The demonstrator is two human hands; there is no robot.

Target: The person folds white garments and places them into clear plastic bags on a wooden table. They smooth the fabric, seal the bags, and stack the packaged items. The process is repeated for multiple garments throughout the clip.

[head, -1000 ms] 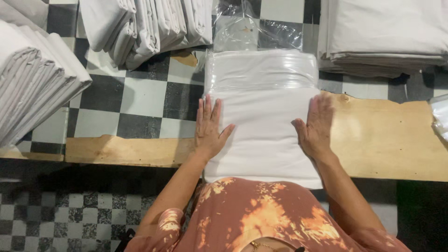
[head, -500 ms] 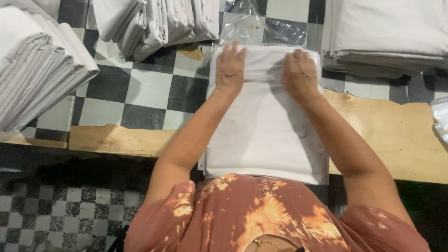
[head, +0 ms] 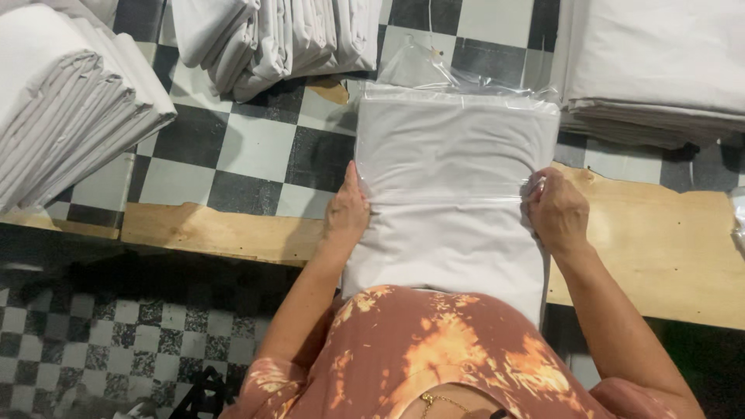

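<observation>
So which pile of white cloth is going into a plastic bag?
The folded cloth between both hands, half inside the clear bag. The other piles lie bare.

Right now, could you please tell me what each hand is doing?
Left hand: curled at the left edge of the folded white cloth, gripping the clear plastic bag there.
Right hand: closed, pinching the bag's open edge at the right side.

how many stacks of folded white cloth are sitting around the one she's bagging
3: one stack at far left, one stack at top centre, one stack at top right. More may lie beyond the frame edges.
</observation>
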